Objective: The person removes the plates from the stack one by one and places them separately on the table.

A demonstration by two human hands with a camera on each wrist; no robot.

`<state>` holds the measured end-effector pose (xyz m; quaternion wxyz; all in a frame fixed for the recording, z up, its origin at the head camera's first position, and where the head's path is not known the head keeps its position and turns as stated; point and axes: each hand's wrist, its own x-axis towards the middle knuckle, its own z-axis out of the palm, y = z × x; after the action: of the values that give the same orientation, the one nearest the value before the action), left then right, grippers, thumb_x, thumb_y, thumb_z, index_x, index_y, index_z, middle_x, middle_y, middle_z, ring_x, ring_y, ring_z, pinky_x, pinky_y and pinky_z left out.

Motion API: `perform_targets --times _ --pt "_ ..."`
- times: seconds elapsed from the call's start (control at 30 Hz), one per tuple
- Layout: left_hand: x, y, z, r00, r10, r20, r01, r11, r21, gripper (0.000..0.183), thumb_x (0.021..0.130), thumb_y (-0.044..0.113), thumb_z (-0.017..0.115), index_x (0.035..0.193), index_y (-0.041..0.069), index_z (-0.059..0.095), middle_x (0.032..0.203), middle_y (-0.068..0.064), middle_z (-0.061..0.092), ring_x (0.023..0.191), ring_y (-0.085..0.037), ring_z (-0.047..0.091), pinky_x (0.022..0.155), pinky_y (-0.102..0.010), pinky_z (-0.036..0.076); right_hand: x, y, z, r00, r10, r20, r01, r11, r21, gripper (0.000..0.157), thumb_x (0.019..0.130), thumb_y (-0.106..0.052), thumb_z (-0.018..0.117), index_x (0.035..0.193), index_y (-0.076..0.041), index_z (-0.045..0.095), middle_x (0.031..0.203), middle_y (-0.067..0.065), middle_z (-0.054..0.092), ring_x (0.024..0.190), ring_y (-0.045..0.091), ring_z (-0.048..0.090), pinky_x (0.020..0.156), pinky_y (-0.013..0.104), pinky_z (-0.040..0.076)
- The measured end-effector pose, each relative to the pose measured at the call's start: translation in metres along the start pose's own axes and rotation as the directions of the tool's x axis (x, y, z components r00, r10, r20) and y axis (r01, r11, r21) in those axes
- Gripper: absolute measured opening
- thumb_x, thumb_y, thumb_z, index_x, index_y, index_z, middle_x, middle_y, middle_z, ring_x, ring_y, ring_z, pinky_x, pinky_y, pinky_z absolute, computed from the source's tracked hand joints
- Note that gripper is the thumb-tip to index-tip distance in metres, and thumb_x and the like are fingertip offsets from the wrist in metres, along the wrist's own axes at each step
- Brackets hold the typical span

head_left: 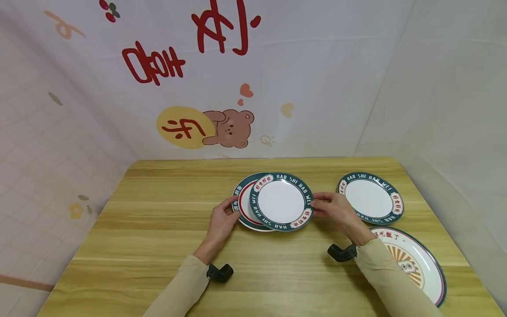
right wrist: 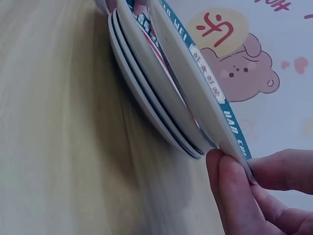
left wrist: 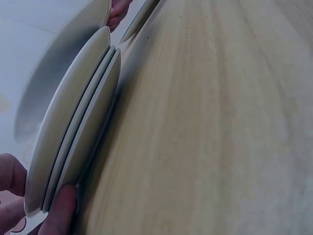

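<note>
A white plate [head_left: 281,201] with a green lettered rim is pinched at its right edge between the thumb and fingers of my right hand [head_left: 339,215]. In the right wrist view this plate [right wrist: 195,88] tilts above a stack, with a gap opening between them. The stack of plates [head_left: 244,204] shows a green rim and a red ring on top. My left hand [head_left: 222,222] grips the stack's left edge. The left wrist view shows the thumb [left wrist: 61,208] against the lower plates and fingers at the upper rim of the stack [left wrist: 80,117].
Another green-rimmed plate [head_left: 370,198] lies at the right back of the wooden table [head_left: 166,229]. Nearer, a larger white plate [head_left: 429,268] with a sunburst picture is partly under my right forearm. A printed cloth backdrop [head_left: 317,79] hangs behind the table.
</note>
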<state>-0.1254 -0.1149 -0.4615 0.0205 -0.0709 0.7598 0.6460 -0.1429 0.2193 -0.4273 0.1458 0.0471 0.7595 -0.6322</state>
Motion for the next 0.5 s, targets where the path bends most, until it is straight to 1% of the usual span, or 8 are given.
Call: perform_targets --times 0.17,0.3,0.5 --pt "-0.001 -0.001 -0.004 1.000 -0.006 -0.009 0.006 1.000 0.014 0.052 0.090 -0.004 0.063 0.142 0.002 0.061 0.136 -0.021 0.063 0.104 -0.024 0.066 0.074 -0.018 0.057 -0.001 -0.002 -0.009 1.000 -0.010 0.005 0.010 1.000 -0.004 0.050 0.101 -0.008 0.065 0.139 0.020 0.049 0.123 0.024 0.066 0.091 0.011 0.072 0.091 0.034 0.060" --pt "0.000 -0.002 -0.007 1.000 -0.006 -0.011 0.006 1.000 0.027 0.051 0.090 -0.005 0.063 0.141 0.002 0.062 0.139 -0.020 0.061 0.107 -0.025 0.066 0.076 -0.017 0.057 -0.003 -0.005 -0.018 1.000 -0.001 -0.001 0.001 1.000 -0.006 0.051 0.101 -0.010 0.065 0.140 0.019 0.050 0.122 0.021 0.067 0.090 0.008 0.072 0.093 0.035 0.059" --pt "0.001 -0.003 -0.012 1.000 -0.008 -0.020 0.009 0.999 0.052 0.050 0.091 -0.005 0.063 0.140 0.002 0.063 0.142 -0.020 0.059 0.111 -0.028 0.066 0.080 -0.018 0.057 -0.003 -0.008 -0.028 1.000 0.004 -0.001 -0.004 1.000 -0.030 0.051 0.102 -0.012 0.065 0.142 0.016 0.049 0.130 0.022 0.063 0.093 0.006 0.070 0.096 0.035 0.058"
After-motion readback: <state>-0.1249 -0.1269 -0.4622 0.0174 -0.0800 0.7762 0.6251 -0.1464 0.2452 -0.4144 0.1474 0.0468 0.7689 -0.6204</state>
